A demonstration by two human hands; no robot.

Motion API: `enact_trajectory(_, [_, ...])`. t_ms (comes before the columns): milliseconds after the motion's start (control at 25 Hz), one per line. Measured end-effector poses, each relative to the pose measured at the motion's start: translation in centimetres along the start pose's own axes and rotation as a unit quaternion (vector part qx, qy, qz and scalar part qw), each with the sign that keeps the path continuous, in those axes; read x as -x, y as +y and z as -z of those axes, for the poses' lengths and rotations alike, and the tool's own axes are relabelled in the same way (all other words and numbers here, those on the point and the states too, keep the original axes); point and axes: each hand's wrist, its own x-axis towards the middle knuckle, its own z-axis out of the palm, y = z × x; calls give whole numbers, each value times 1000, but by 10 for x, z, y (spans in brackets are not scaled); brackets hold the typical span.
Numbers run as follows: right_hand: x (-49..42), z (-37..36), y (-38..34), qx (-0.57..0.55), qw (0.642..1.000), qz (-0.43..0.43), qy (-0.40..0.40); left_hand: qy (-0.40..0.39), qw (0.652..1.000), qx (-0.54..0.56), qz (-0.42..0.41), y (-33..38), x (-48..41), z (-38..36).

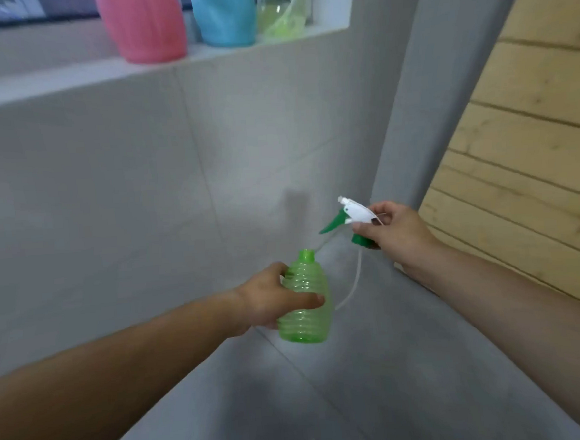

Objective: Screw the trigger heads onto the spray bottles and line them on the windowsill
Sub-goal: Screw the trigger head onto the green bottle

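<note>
The left hand (273, 298) is wrapped around the middle of a ribbed green bottle (305, 308), thumb laid across its front and fingers curled behind, holding it clear of the floor with its open, capless neck tilted toward one o'clock. At about two o'clock from that neck, the right hand (394, 233) pinches a trigger head (353, 217) between thumb and fingertips; its white body and nozzle point toward ten o'clock, the green lever hangs below, and the green screw collar sits against the palm. A thin white dip tube (353, 280) trails from the collar down toward seven o'clock and passes just beside the bottle's right flank, outside the neck. Up at twelve o'clock, the white windowsill (66, 81) carries a pink bottle (144, 23), a blue bottle (224, 14) and a clear yellow-green bottle (282, 12) in a row, tops cut off by the frame. A wooden plank panel (533, 134) leans at three o'clock.
</note>
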Motion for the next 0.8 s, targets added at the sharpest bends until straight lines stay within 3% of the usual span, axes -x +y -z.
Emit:
enact_trajectory(240, [70, 69, -88, -69, 986, 113, 101, 35, 996, -2, -86, 43, 67, -18])
enact_trajectory(400, [113, 112, -108, -133, 971, 136, 145, 62, 988, -34, -137, 49, 98, -35])
enact_trajectory(560, [133, 133, -120, -202, 958, 143, 144, 81, 982, -59, -162, 52, 111, -39])
enact_trajectory(800, [133, 131, -118, -201, 962, 147, 108, 66, 969, -119, -205, 54, 112, -45])
